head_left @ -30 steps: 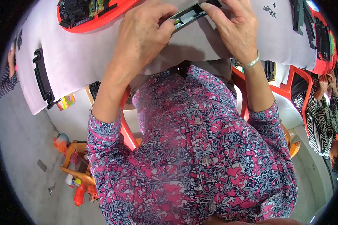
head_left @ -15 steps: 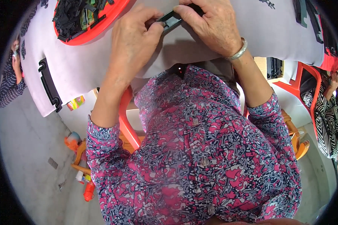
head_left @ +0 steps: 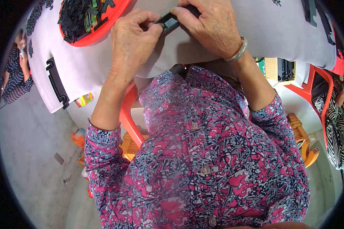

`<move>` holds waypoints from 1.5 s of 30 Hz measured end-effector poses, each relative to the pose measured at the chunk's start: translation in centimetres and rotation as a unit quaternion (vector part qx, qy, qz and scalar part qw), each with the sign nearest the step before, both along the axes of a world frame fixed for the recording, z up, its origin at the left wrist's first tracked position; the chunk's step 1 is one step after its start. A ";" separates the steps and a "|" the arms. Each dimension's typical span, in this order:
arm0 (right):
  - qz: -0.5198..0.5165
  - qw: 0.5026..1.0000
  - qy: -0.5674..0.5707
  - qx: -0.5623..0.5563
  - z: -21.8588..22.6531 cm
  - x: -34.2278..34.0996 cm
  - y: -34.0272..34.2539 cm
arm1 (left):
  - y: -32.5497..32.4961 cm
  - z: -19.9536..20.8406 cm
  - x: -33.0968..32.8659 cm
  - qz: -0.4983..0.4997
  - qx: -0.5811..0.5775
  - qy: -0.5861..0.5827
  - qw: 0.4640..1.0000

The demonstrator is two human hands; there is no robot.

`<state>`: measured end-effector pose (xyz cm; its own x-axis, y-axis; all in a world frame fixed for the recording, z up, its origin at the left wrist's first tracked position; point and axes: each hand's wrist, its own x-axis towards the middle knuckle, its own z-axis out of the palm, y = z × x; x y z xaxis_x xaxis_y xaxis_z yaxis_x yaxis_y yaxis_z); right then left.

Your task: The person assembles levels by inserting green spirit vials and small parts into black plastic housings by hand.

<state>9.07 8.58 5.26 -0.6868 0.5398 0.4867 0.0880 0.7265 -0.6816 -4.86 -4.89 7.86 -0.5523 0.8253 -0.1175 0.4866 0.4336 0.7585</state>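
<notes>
A long black plastic part (head_left: 170, 23) with a narrow recess is held above the table by both hands. My left hand (head_left: 133, 44) pinches its near-left end between thumb and fingers. My right hand (head_left: 214, 30), with a silver bracelet on the wrist, is wrapped round the other end, its thumb lying along the upper side. The right fingers hide much of that end, and whether a small piece sits under the left fingertips I cannot make out. Close by my left hand stands a red tray (head_left: 110, 27) heaped with small black strips (head_left: 77, 21) and a few greenish ones.
Another black plastic part (head_left: 57, 83) lies at the table's left edge, with small dark pieces (head_left: 36, 17) further up. Long black parts (head_left: 310, 13) lie at the far right. A box of black parts (head_left: 285, 70) and a red chair (head_left: 321, 76) stand right; people sit at both sides.
The view has shifted slightly, showing more at the left edge. Both hands keep their hold on the black plastic part, which has turned a little.
</notes>
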 end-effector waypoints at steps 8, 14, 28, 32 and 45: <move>-0.013 1.000 -0.016 0.021 -0.1 -0.9 -1.1 | -0.8 0.3 -0.7 0.045 -0.041 -0.050 0.997; -0.022 0.995 0.090 0.034 -1.2 -1.3 -1.2 | -0.6 0.7 -0.9 0.042 -0.060 -0.043 0.996; 0.005 1.000 -0.008 -0.016 0.4 -0.7 -0.5 | -2.3 2.0 -1.4 -0.034 -0.001 -0.010 0.999; 0.016 1.000 -0.011 -0.023 0.7 -0.4 -0.3 | -4.5 2.8 -0.7 0.013 0.069 0.012 0.997; 0.016 0.998 -0.064 -0.023 2.0 0.3 0.0 | -5.1 0.6 1.7 0.019 0.111 0.060 0.992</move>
